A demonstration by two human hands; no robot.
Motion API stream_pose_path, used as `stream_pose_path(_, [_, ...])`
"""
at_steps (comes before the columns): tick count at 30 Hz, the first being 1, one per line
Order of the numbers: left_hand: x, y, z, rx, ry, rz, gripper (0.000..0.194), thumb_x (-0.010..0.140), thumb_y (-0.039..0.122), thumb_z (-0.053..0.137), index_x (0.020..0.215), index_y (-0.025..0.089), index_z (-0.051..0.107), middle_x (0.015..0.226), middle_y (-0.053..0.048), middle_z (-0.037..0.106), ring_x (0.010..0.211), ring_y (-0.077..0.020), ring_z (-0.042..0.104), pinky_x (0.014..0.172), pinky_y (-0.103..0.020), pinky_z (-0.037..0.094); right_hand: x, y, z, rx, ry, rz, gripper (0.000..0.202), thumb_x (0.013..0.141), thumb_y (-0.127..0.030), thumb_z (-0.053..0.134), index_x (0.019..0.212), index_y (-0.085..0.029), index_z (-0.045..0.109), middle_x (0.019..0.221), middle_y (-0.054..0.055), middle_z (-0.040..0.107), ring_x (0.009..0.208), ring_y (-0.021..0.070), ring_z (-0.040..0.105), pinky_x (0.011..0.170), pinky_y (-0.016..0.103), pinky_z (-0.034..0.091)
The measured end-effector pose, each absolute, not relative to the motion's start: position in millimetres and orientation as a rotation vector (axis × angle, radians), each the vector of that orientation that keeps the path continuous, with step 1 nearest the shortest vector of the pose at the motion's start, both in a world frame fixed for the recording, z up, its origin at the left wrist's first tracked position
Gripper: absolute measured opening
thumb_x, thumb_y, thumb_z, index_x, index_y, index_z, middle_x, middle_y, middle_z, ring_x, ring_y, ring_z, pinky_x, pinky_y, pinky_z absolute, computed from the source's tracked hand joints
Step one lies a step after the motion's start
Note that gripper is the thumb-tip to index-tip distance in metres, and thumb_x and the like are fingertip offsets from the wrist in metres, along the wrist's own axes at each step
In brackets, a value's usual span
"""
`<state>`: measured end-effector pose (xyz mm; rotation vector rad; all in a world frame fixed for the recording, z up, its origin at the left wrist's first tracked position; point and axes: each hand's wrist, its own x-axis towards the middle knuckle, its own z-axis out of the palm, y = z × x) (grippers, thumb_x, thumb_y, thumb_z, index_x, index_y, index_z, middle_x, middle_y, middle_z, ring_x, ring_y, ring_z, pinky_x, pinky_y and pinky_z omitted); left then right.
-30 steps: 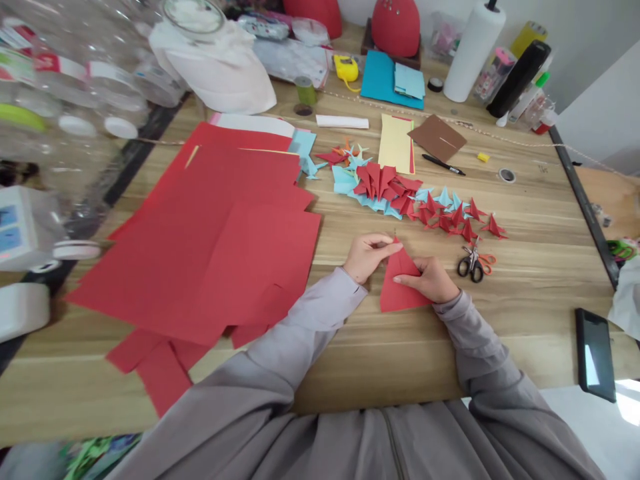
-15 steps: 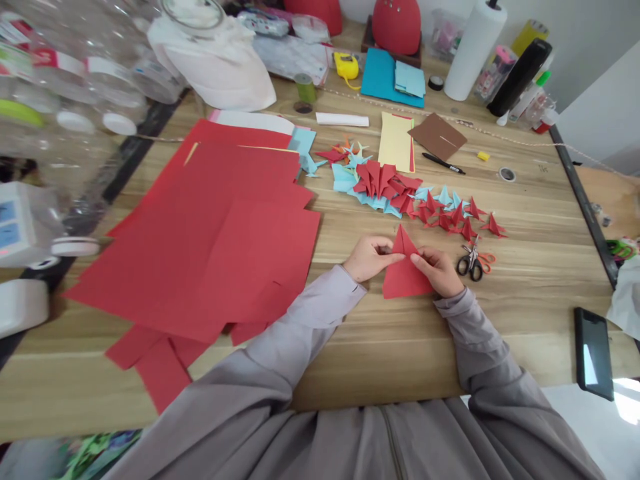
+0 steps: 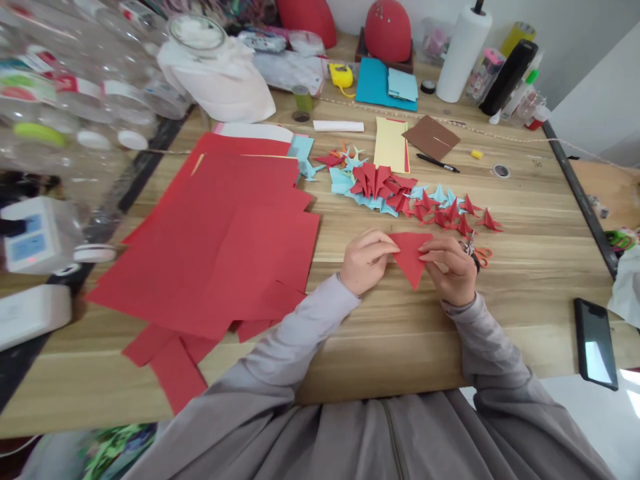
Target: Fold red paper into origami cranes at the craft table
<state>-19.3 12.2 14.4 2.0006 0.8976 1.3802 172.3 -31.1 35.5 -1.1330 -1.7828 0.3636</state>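
Note:
A small folded red paper [image 3: 411, 257] hangs between my two hands, its point toward me and its wide edge away. My left hand [image 3: 367, 260] pinches its left side, and my right hand [image 3: 453, 267] pinches the right side. Just beyond lie folded red pieces [image 3: 373, 181] and light blue ones [image 3: 343, 180]. Scissors with orange and black handles [image 3: 483, 256] are partly covered by my right hand. To the left, large red sheets [image 3: 225, 233] are stacked, with smaller red strips [image 3: 177, 373] under their near edge.
Yellow paper [image 3: 391, 143], a brown square [image 3: 431, 137] and a black pen [image 3: 437, 163] lie behind the folded pieces. A phone [image 3: 596, 343] rests at the right edge. Plastic bottles [image 3: 75, 100] crowd the far left; a white roll [image 3: 464, 57] stands at the back.
The red paper in my hands has been turned round: its point faced away and now faces me. Both hands have shifted their hold to its upper sides. The camera view has moved slightly.

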Motion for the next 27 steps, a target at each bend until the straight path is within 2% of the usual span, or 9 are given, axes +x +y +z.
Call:
stream_pose_path(3, [-28.1,8.9,5.2,2.424,0.778,1.141,0.029,0.081,0.005,0.044,0.079,0.019,0.069,0.080,-0.006,0.068,0.077,-0.0153,0.059,0.070,-0.031,0.049,179.0,-35.0,20.4,-1.126,-1.985,0.262,0.018,0.084,-0.020,0.054,0.074,-0.025,0.068,0.086,0.005,0.072,0.086,0.0195,0.064,0.081,0.039,0.048])
stream_pose_path(6, [-33.6,1.9,-3.9,2.748,0.755,0.814,0.025,0.083,0.008,0.046,0.085,0.017,0.068,0.091,-0.009,0.069,0.085,-0.0187,0.059,0.076,-0.035,0.048,184.3,-35.0,2.1,-1.088,-2.227,0.266,0.020,0.084,-0.014,0.052,0.075,-0.022,0.067,0.084,0.004,0.073,0.082,0.0173,0.063,0.078,0.035,0.046])
stream_pose_path(8, [-34.6,-4.6,-6.4,2.843,0.786,0.738,0.022,0.084,0.010,0.047,0.088,0.016,0.068,0.096,-0.009,0.068,0.091,-0.0212,0.058,0.081,-0.039,0.048,185.8,-34.9,-4.6,-1.053,-2.293,0.303,0.019,0.083,-0.011,0.051,0.078,-0.020,0.067,0.085,0.005,0.072,0.083,0.0174,0.061,0.077,0.034,0.046])
stream_pose_path(12, [-34.0,-13.3,-7.5,2.852,0.793,0.720,0.020,0.087,0.014,0.047,0.090,0.014,0.067,0.096,-0.010,0.068,0.092,-0.0217,0.058,0.085,-0.040,0.049,185.3,-37.7,-2.9,-1.043,-2.351,0.257,0.020,0.080,-0.008,0.052,0.085,-0.019,0.068,0.092,0.007,0.070,0.088,0.0192,0.059,0.081,0.036,0.046])
stream_pose_path(15, [-33.8,-14.3,-10.4,2.829,0.809,0.737,0.024,0.087,0.014,0.045,0.099,0.014,0.066,0.103,-0.010,0.068,0.100,-0.0221,0.058,0.092,-0.042,0.048,184.0,-40.6,1.8,-1.049,-2.435,0.124,0.023,0.081,-0.011,0.052,0.095,-0.020,0.069,0.110,0.009,0.067,0.100,0.0216,0.057,0.089,0.039,0.044])
stream_pose_path(19, [-32.8,-14.8,-15.6,2.802,0.776,0.676,0.035,0.086,0.013,0.044,0.117,0.013,0.059,0.124,-0.012,0.061,0.121,-0.0248,0.051,0.102,-0.046,0.044,183.5,-42.0,0.8,-1.014,-2.495,0.077,0.024,0.085,-0.012,0.049,0.095,-0.020,0.069,0.105,0.008,0.070,0.103,0.0210,0.059,0.090,0.038,0.046])
stream_pose_path(21, [-32.3,-15.5,-16.5,2.784,0.765,0.633,0.038,0.086,0.013,0.043,0.121,0.011,0.057,0.128,-0.013,0.059,0.126,-0.0259,0.047,0.104,-0.047,0.043,184.6,-41.7,-1.8,-1.018,-2.493,0.097,0.024,0.086,-0.013,0.048,0.096,-0.019,0.070,0.103,0.007,0.072,0.103,0.0204,0.060,0.091,0.038,0.047])
stream_pose_path(24, [-32.5,-15.9,-14.2,2.773,0.754,0.607,0.037,0.086,0.014,0.042,0.119,0.011,0.059,0.128,-0.013,0.059,0.128,-0.0258,0.047,0.105,-0.047,0.044,186.9,-41.1,-4.8,-1.009,-2.491,0.104,0.022,0.087,-0.015,0.050,0.097,-0.019,0.070,0.104,0.008,0.072,0.104,0.0212,0.062,0.093,0.040,0.049])
stream_pose_path(27, [-33.7,-15.6,-8.7,2.782,0.750,0.637,0.031,0.086,0.015,0.045,0.109,0.009,0.065,0.125,-0.016,0.060,0.125,-0.0269,0.049,0.104,-0.045,0.046,188.0,-41.2,-6.0,-0.989,-2.478,0.098,0.019,0.086,-0.019,0.054,0.096,-0.017,0.070,0.104,0.010,0.072,0.103,0.0235,0.064,0.091,0.042,0.052])
